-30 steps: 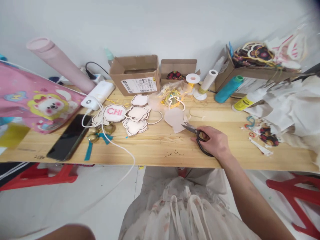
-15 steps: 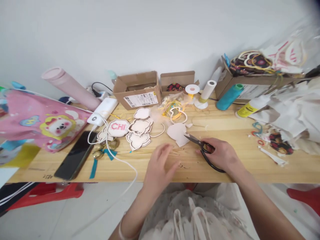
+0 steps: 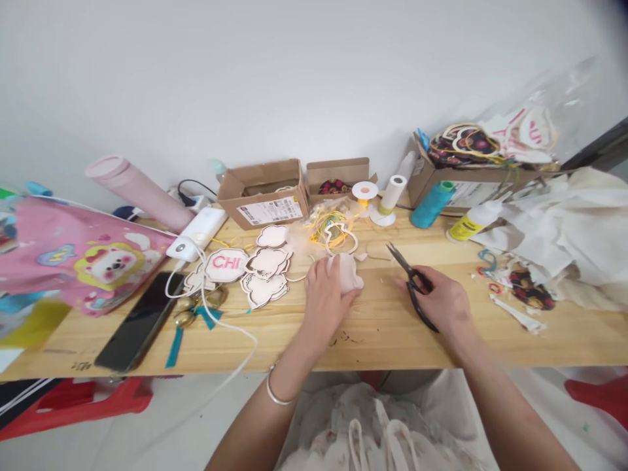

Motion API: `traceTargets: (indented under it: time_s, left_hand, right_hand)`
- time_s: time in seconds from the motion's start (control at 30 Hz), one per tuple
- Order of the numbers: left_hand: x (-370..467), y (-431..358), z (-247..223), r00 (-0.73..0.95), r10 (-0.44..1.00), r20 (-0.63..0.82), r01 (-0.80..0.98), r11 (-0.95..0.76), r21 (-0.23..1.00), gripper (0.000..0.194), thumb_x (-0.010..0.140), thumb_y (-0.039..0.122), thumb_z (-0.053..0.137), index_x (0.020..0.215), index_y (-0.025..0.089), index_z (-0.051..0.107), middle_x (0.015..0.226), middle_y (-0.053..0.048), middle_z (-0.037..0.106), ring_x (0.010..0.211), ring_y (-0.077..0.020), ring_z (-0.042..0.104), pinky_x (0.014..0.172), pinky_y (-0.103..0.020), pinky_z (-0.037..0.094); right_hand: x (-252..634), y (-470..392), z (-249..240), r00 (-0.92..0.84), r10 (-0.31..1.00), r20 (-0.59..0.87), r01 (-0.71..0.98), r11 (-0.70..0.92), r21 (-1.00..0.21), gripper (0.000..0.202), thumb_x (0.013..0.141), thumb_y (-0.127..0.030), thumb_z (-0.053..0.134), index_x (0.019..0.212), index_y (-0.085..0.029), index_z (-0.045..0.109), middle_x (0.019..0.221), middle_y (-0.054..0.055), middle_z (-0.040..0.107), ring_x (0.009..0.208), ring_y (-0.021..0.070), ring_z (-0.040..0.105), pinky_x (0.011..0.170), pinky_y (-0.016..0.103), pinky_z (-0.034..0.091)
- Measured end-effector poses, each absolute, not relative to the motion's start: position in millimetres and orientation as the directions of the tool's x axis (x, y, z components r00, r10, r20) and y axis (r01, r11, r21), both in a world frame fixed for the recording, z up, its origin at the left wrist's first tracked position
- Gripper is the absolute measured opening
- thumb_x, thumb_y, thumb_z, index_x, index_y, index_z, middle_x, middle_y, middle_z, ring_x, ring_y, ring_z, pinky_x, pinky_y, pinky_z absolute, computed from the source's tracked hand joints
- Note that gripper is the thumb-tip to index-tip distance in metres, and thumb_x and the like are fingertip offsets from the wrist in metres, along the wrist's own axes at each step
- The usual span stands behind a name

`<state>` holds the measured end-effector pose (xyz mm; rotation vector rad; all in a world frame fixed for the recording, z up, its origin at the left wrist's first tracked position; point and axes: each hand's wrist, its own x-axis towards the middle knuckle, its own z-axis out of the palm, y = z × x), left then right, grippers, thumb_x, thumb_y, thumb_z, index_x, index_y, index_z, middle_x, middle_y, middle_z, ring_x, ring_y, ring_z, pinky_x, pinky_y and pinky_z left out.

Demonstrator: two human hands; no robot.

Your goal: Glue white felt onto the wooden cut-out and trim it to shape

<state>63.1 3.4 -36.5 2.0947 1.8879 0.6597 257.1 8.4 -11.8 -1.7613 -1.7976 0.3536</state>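
My left hand (image 3: 326, 291) has its fingers and thumb around a small off-white piece of cloth (image 3: 350, 273) on the wooden table. Part of the cloth is hidden beneath the fingers. To the right, my right hand (image 3: 444, 297) grips a pair of black-handled scissors (image 3: 415, 288), whose blades point away and to the left, apart from the cloth. Just beyond the cloth lies a cloud-shaped outline frame (image 3: 342, 239) beside a tangle of yellow cord (image 3: 324, 226). Several cloud-shaped wooden pieces (image 3: 265, 290) and a patch lettered CHI (image 3: 227, 263) lie left of my left hand.
Cardboard boxes (image 3: 260, 210), a spool (image 3: 364, 191), a teal thread cone (image 3: 433, 204) and a glue bottle (image 3: 473, 221) line the back. At left are a phone (image 3: 140, 320), a white cable (image 3: 245, 327) and a pink bag (image 3: 93, 255). White fabric (image 3: 583, 229) heaps at right.
My left hand has moved forward onto the cloth and taken hold of it. The scissors have shifted right, away from the cloth's edge. The camera view has tilted slightly.
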Motion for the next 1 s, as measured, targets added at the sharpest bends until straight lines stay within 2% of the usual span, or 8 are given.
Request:
traceTargets:
  time_s: [0.1,0.27,0.37,0.47,0.6,0.7,0.83,1.0]
  left_hand:
    - [64,4,-35,0.065,0.982,0.175,0.837,-0.149,0.526,0.074,0.064,0.03,0.065,0.129,0.022,0.031,0.124,-0.013,0.036,0.119,-0.0314,0.032,0.097,-0.047,0.026]
    - [70,-2,-37,0.07,0.975,0.21,0.649,-0.205,0.733,0.066,0.067,0.012,0.055,0.128,0.023,0.033,0.129,-0.013,0.029,0.123,-0.0272,0.031,0.097,-0.043,0.032]
    - [73,2,-33,-0.068,0.985,0.157,0.398,-0.118,0.91,0.063,0.068,0.01,0.053,0.127,0.023,0.035,0.123,-0.011,0.039,0.115,-0.0232,0.043,0.092,-0.039,0.038]
    - [72,15,-22,-0.114,0.993,-0.011,0.049,0.017,0.999,0.07,0.065,0.013,0.06,0.129,0.021,0.033,0.104,-0.008,0.057,0.09,-0.0185,0.058,0.081,-0.035,0.046]
    - [66,34,-10,-0.041,0.985,-0.167,-0.268,0.15,0.952,0.049,0.054,0.014,0.071,0.102,0.013,0.059,0.084,-0.005,0.066,0.079,-0.0155,0.061,0.077,-0.03,0.046]
    - [63,43,-8,0.047,0.97,-0.238,-0.384,0.238,0.892,0.034,0.052,0.013,0.073,0.085,0.012,0.066,0.083,-0.006,0.068,0.077,-0.014,0.061,0.076,-0.027,0.045]
    - [67,52,-10,0.142,0.933,-0.33,-0.471,0.357,0.807,0.028,0.055,0.012,0.071,0.082,0.013,0.067,0.078,-0.003,0.068,0.069,-0.0109,0.06,0.068,-0.023,0.047]
    - [69,54,-18,0.201,0.927,-0.317,-0.527,0.375,0.762,0.022,0.062,0.012,0.068,0.084,0.013,0.065,0.081,-0.002,0.068,0.068,-0.0083,0.061,0.066,-0.019,0.048]
  right_hand:
    - [232,23,-3,-0.052,0.981,0.186,0.777,0.157,-0.609,0.018,0.07,-0.039,0.054,0.065,-0.023,0.061,0.052,0.0,0.06,0.045,0.0137,0.054,0.041,0.022,0.035]
    - [205,33,-23,-0.055,0.988,0.145,0.717,0.141,-0.683,0.013,0.063,-0.025,0.057,0.074,-0.023,0.065,0.062,0.0,0.066,0.054,0.0148,0.059,0.047,0.022,0.04]
    - [207,34,-42,-0.051,0.977,0.207,0.612,0.194,-0.767,0.023,0.063,-0.02,0.054,0.082,-0.023,0.065,0.069,-0.001,0.067,0.059,0.0142,0.061,0.054,0.022,0.044]
    - [226,39,-55,0.025,0.965,0.26,0.554,0.203,-0.807,0.031,0.063,-0.021,0.054,0.093,-0.021,0.064,0.08,0.002,0.068,0.067,0.0156,0.061,0.062,0.025,0.047]
    - [262,48,-56,0.347,0.899,0.268,0.507,0.06,-0.86,0.032,0.064,-0.026,0.057,0.094,-0.017,0.063,0.081,0.005,0.068,0.07,0.0186,0.062,0.064,0.03,0.048]
    - [272,46,-43,0.428,0.876,0.222,0.355,0.063,-0.933,0.031,0.059,-0.032,0.062,0.086,-0.015,0.063,0.072,0.005,0.066,0.065,0.0184,0.061,0.061,0.031,0.049]
    - [258,34,-20,0.412,0.898,0.153,0.214,0.068,-0.974,0.036,0.055,-0.042,0.068,0.079,-0.016,0.061,0.06,0.0,0.061,0.055,0.0144,0.057,0.055,0.028,0.048]
    - [229,25,-3,0.224,0.974,0.019,0.033,0.012,-0.999,0.039,0.049,-0.044,0.072,0.074,-0.017,0.06,0.062,0.001,0.062,0.056,0.0144,0.057,0.054,0.027,0.049]
